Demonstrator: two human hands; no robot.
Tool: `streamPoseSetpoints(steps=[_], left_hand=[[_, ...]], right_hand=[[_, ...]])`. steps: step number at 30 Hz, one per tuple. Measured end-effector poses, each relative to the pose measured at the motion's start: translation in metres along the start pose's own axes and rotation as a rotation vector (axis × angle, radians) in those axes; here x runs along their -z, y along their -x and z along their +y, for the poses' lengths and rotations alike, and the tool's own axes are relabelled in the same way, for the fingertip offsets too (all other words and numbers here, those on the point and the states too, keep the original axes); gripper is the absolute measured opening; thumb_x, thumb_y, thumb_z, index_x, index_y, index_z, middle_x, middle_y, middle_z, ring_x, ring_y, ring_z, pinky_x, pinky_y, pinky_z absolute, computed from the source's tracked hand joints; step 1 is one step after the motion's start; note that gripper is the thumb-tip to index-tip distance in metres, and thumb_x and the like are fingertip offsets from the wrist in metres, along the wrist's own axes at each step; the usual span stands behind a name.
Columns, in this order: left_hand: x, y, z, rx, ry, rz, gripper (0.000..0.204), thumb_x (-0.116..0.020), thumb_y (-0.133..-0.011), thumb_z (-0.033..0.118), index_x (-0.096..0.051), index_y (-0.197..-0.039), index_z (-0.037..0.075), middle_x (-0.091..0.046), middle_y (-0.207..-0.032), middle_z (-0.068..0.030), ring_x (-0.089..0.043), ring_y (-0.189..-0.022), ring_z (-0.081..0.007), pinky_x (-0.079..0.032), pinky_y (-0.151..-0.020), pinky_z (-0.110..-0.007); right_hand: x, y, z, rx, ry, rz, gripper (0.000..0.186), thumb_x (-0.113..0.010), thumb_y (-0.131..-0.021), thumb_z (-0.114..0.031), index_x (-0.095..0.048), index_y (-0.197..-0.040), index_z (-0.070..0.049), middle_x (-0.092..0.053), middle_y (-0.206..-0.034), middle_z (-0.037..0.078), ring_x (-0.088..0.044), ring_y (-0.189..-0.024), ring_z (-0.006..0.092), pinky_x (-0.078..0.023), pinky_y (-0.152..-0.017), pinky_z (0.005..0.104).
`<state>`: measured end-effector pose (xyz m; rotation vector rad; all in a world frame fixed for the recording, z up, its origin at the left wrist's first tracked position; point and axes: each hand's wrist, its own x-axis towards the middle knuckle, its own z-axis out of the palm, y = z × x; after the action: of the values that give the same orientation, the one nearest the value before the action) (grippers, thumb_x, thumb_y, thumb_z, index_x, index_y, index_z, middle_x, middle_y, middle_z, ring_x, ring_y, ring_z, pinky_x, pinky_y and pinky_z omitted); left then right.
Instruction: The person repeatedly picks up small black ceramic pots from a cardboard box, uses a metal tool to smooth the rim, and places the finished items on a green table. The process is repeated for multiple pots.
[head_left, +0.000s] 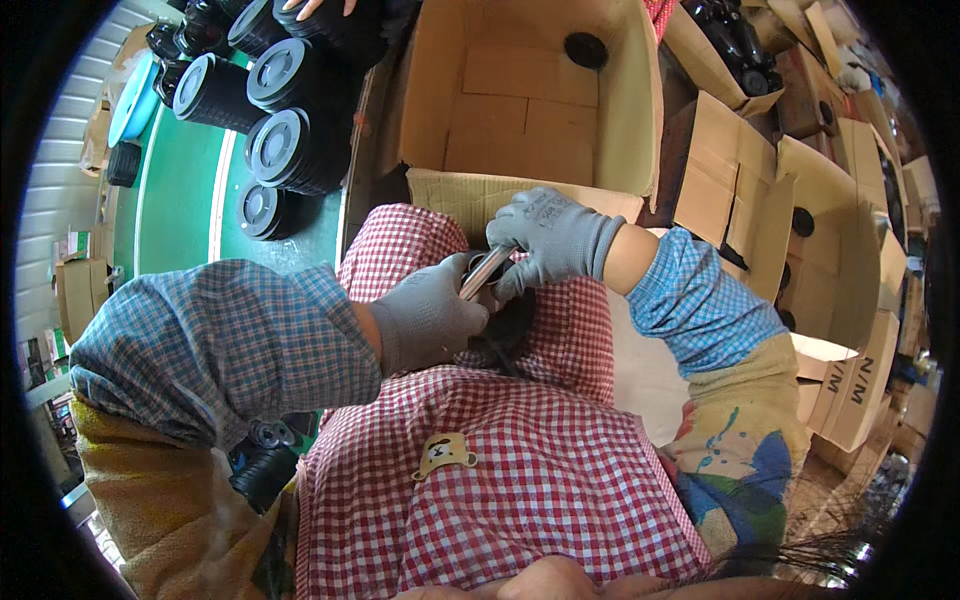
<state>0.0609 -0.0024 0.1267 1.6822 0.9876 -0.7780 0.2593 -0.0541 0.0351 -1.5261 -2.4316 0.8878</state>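
Both my hands wear grey gloves and meet over my lap, above a red-and-white checked apron. My left hand is closed around a dark round part that is mostly hidden under the fingers. My right hand grips a shiny metal rod-like tool that slants down between the two hands. The lower end of the tool disappears behind my left hand. Blue checked sleeve covers run up both forearms.
An open cardboard box stands just ahead of my knees with one black round part in its far corner. Stacks of black round parts lie on a green surface at the left. Another person's fingers show at the top. More cardboard boxes crowd the right.
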Motion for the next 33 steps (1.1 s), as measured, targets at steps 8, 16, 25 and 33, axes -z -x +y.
streamPoseSetpoints(steps=[8, 16, 25, 33], left_hand=[[-0.002, -0.021, -0.010, -0.207, -0.101, 0.026, 0.050, -0.061, -0.094, 0.021, -0.046, -0.137, 0.002, -0.069, -0.101, -0.0296, -0.070, -0.094, -0.0454, -0.056, -0.084, -0.051], [0.052, -0.054, -0.022, -0.482, -0.470, -0.306, 0.059, -0.058, -0.092, 0.013, -0.035, -0.147, 0.012, -0.068, -0.080, -0.0173, -0.070, -0.069, -0.0357, -0.059, -0.064, -0.048], [0.065, -0.069, 0.000, -0.406, -0.743, -0.417, 0.065, -0.056, -0.094, 0.003, -0.035, -0.154, 0.016, -0.070, -0.094, -0.0187, -0.072, -0.084, -0.0321, -0.056, -0.070, -0.045], [0.075, -0.122, -0.015, -0.795, -1.127, -0.268, 0.034, -0.065, -0.093, 0.024, -0.056, -0.125, 0.015, -0.070, -0.088, -0.0101, -0.073, -0.079, -0.0322, -0.059, -0.067, -0.046]], right_hand=[[0.017, -0.025, 0.021, 0.119, 0.034, -0.395, 0.060, -0.079, -0.069, -0.067, -0.070, -0.106, -0.020, -0.074, -0.089, 0.011, -0.071, -0.085, 0.0359, -0.053, -0.074, 0.0470], [0.010, 0.015, -0.022, -0.331, -0.206, -0.320, 0.084, -0.061, -0.087, -0.071, -0.044, -0.152, -0.020, -0.069, -0.122, 0.020, -0.069, -0.109, 0.0379, -0.053, -0.093, 0.0432], [0.019, 0.008, 0.005, -0.181, -0.536, -0.567, 0.076, -0.062, -0.096, -0.051, -0.027, -0.159, -0.024, -0.063, -0.132, 0.024, -0.061, -0.122, 0.0433, -0.047, -0.104, 0.0468], [0.002, 0.022, -0.053, -0.659, -1.644, -0.200, 0.058, -0.063, -0.100, -0.018, -0.036, -0.151, -0.016, -0.059, -0.097, 0.002, -0.056, -0.069, 0.0109, -0.049, -0.055, 0.0274]])
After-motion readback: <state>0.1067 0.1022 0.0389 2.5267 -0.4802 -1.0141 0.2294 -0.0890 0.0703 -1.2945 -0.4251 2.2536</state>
